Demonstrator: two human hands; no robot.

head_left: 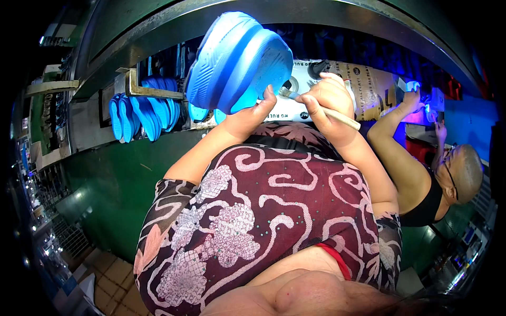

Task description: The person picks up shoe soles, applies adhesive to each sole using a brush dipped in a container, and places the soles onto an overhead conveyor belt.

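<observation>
A thick light-blue shoe sole (232, 63) with grooved sidewalls is held up at the front by my left hand (250, 113). Its thumb presses on the sole's near edge; the other fingers are hidden behind it. My right hand (332, 102) is closed around a flat brush (345, 119) with a pale wooden handle. The brush's bristle end points left, close to my left thumb and the sole's lower right edge. Whether the bristles touch the sole, I cannot tell. Behind the brush tip sits a small round whitish thing (295, 83) with a dark middle.
More blue soles (145, 113) stand in a row at the left, beside a metal bracket (132, 87). A black container (318, 68) stands on the printed sheet (363, 89) over the worktable. A metal beam (158, 45) crosses above. A co-worker (421, 179) works at the right under blue light.
</observation>
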